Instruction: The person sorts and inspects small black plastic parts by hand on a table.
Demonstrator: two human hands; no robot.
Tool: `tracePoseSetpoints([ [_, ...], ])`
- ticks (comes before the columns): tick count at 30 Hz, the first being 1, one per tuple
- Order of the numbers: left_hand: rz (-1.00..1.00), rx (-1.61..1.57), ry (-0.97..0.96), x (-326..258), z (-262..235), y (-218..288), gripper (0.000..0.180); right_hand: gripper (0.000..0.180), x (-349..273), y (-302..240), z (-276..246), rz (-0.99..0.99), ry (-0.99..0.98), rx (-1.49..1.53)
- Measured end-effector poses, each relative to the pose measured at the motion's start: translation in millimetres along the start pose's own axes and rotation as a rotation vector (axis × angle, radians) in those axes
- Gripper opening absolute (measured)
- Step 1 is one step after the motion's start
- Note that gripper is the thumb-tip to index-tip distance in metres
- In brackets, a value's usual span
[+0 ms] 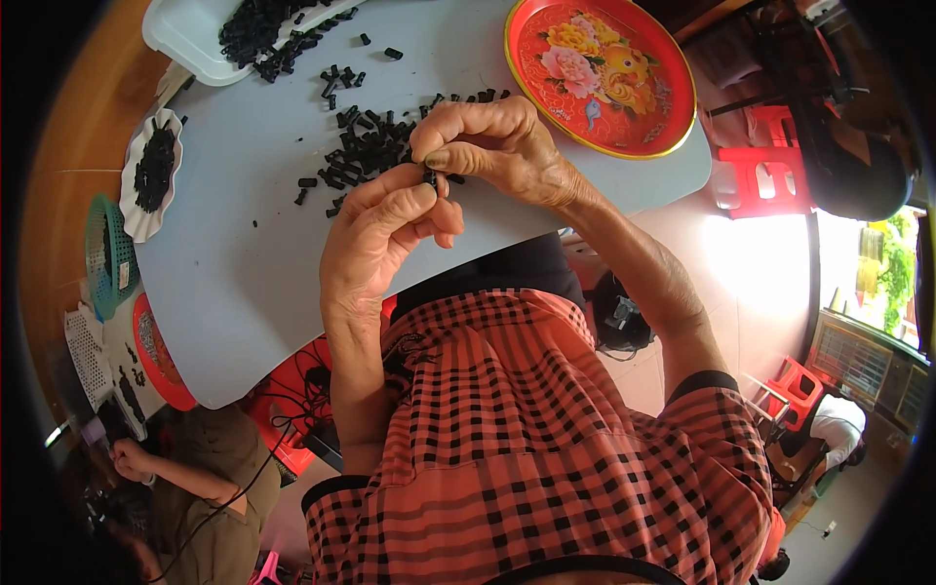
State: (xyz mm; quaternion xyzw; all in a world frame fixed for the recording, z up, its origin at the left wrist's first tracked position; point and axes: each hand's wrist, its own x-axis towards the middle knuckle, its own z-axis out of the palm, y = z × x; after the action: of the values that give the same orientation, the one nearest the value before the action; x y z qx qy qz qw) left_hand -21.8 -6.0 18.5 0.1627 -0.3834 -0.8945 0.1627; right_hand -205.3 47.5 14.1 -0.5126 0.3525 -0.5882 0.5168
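Note:
Over the near side of the grey table (292, 263), my two hands meet at the fingertips. My left hand (382, 219) is closed, thumb and forefinger pinching a small black cylindrical part (429, 177). From the right, my right hand (497, 151) comes to the same part, its thumb and forefinger pressed together at the upper end. Whether a second tiny piece sits between those fingers is hidden. Just beyond my hands lies a loose pile of similar black parts (366, 146), partly covered by my fingers.
A red flowered tray (624, 132) with a gold rim lies at the far right. At the far left stand a white tub (180, 44) of black parts, a white scalloped dish (134, 210) and a green basket (122, 258). Another person's hand (132, 458) works at the lower left.

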Motion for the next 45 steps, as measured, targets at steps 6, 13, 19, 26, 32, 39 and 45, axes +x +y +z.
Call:
tracePoseSetpoints([
  [6, 0.231, 0.504, 0.380, 0, 24, -2, 0.019, 0.008, 0, 2, 1, -0.023, 0.092, -0.101],
  [13, 0.349, 0.869, 0.520, 3, 33, -7, 0.017, 0.008, -2, 5, 4, 0.016, 0.172, -0.040],
  [19, 0.396, 0.960, 0.557, 4, 35, -8, 0.014, 0.006, -1, 10, 5, -0.128, 0.146, -0.130],
  [26, 0.427, 0.838, 0.486, 7, 21, -8, 0.016, 0.019, 3, 9, 0, -0.286, 0.080, -0.504],
  [32, 0.272, 0.390, 0.434, 3, 10, -5, 0.016, 0.046, 1, 5, 9, -0.318, 0.081, -0.712],
  [39, 0.205, 0.166, 0.340, 3, 8, -8, 0.017, 0.045, 2, 14, 6, -0.504, 0.033, -0.899],
  [45, 0.231, 0.174, 0.320, 5, 11, -12, 0.025, 0.041, 1, 15, 7, -0.550, 0.055, -0.969],
])
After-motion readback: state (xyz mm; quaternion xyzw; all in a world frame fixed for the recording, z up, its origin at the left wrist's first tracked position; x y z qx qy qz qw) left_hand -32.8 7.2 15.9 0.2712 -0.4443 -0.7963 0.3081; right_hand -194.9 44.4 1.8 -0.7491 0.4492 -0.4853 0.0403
